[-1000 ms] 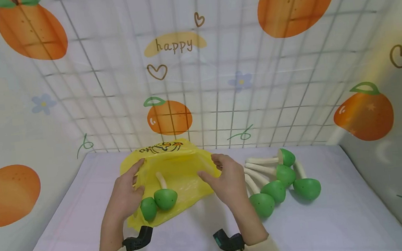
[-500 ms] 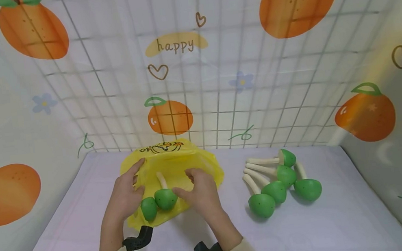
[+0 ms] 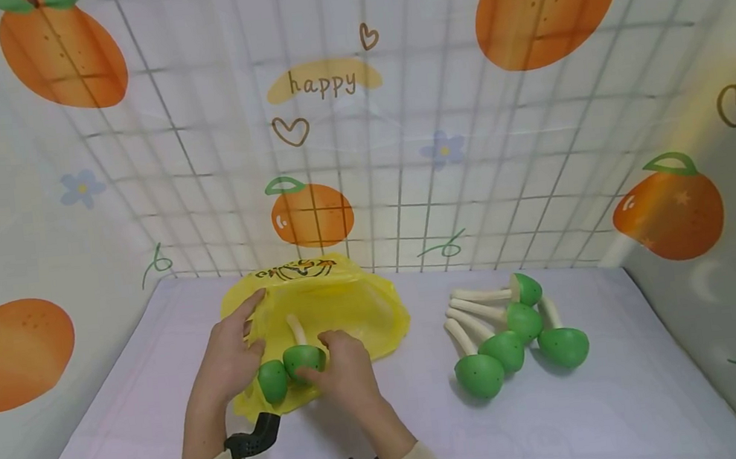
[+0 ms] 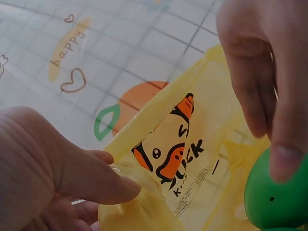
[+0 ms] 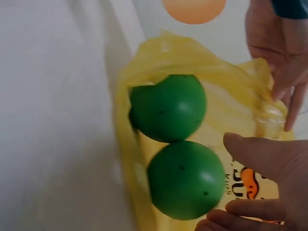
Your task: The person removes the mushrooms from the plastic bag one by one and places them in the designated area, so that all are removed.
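Note:
A yellow plastic bag (image 3: 377,318) with a printed duck lies at the middle left of the table, its mouth spread. My left hand (image 3: 228,356) pinches the bag's left edge between thumb and fingers. On the bag's near part rest two green mushroom-shaped pieces. The left green piece (image 3: 272,382) shows only its cap. The right green piece (image 3: 302,360) has its pale stem pointing away from me, into the bag. My right hand (image 3: 349,370) is at that right piece, thumb and fingers spread about its cap; the right wrist view shows them not closed round it.
To the right, several more green mushroom-shaped pieces (image 3: 480,376) lie in a cluster on the white tabletop (image 3: 628,396), pale stems mostly pointing left or away. Behind the table rises a wire grid covered by a printed curtain (image 3: 403,181).
My right hand has moved left and towards me, from the bag's right edge to the right-hand green piece. My left hand has stayed on the bag's left edge.

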A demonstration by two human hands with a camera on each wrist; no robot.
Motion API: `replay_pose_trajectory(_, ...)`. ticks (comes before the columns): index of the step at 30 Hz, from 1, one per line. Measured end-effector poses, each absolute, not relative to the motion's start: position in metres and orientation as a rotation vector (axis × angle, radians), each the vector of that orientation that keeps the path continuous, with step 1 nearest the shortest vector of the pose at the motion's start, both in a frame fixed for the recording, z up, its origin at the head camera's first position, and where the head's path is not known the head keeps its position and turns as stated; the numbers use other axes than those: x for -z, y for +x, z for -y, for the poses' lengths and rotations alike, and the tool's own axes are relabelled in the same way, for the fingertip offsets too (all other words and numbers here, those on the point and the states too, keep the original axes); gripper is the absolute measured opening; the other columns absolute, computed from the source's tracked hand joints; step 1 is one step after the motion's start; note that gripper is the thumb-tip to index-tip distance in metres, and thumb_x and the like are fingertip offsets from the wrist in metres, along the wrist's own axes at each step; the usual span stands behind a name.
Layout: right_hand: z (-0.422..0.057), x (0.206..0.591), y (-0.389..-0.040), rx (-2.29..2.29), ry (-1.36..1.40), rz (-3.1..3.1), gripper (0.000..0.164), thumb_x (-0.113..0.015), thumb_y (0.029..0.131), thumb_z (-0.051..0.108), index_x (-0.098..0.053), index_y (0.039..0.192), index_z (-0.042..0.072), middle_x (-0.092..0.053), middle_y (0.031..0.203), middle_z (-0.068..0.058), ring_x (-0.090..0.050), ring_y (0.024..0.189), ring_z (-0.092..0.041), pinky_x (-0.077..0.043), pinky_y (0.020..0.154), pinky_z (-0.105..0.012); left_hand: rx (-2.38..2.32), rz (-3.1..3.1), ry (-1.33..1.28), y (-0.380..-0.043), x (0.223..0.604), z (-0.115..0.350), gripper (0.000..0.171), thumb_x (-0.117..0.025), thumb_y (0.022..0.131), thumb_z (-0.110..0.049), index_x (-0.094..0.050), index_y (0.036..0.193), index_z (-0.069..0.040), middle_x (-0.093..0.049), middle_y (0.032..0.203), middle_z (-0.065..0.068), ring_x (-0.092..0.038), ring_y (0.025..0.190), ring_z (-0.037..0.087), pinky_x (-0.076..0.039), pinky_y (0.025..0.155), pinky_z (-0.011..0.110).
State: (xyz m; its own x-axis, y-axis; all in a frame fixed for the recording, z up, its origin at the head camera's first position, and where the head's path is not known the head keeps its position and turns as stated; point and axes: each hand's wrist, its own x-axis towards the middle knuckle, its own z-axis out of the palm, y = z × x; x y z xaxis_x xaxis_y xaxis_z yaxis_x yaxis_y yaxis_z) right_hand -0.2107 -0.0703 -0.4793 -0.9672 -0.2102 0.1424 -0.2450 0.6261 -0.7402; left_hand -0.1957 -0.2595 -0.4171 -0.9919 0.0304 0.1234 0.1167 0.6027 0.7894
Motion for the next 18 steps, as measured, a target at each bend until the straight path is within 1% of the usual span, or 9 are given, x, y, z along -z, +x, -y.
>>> replay_pose_trajectory(4, 0.075, 0.485, -0.209, -1.265, 0.375, 2.799, 0.064, -0.094, 0.079, 0.029, -0.069, 0.125, -0.007, -0.072, 0.115, -0.015, -0.067, 0.102, -0.028, -0.06, 0.088, -0.042, 1.332, 2.729, -0.123, -0.196, 0.417, 0.259, 0.076, -0.055, 0.095, 0.013, -0.035, 0.165, -0.01, -0.038, 0.163, 0.024, -0.048, 0.141, 0.05, -0.049, 0.107, 0.057)
replay_pose_trajectory(8, 0.079, 0.489, -0.208, -1.268, 0.335, 2.806, 0.061, -0.094, 0.079, 0.029, -0.069, 0.123, -0.005, -0.07, 0.107, -0.01, -0.062, 0.092, -0.02, -0.059, 0.082, -0.037, 1.324, 2.741, -0.111, -0.196, 0.416, 0.258, 0.076, -0.055, 0.095, 0.012, -0.035, 0.165, -0.01, -0.037, 0.165, 0.024, -0.046, 0.141, 0.051, -0.046, 0.109, 0.059)
replay_pose_trajectory(15, 0.08, 0.495, -0.21, -1.276, 0.339, 2.759, 0.049, -0.094, 0.079, 0.022, -0.071, 0.114, -0.002, -0.069, 0.1, -0.005, -0.061, 0.087, -0.017, -0.058, 0.078, -0.035, 1.307, 2.746, -0.109, -0.198, 0.417, 0.258, 0.075, -0.056, 0.095, 0.012, -0.036, 0.164, -0.01, -0.037, 0.164, 0.024, -0.047, 0.14, 0.052, -0.046, 0.109, 0.059)
replay_pose_trajectory(18, 0.081, 0.498, -0.211, -1.261, 0.349, 2.757, 0.047, -0.095, 0.078, 0.022, -0.072, 0.111, -0.001, -0.069, 0.096, -0.004, -0.06, 0.084, -0.016, -0.057, 0.076, -0.034, 1.304, 2.748, -0.105, -0.198, 0.417, 0.258, 0.076, -0.056, 0.095, 0.012, -0.036, 0.164, -0.01, -0.038, 0.164, 0.024, -0.048, 0.14, 0.051, -0.047, 0.108, 0.059)
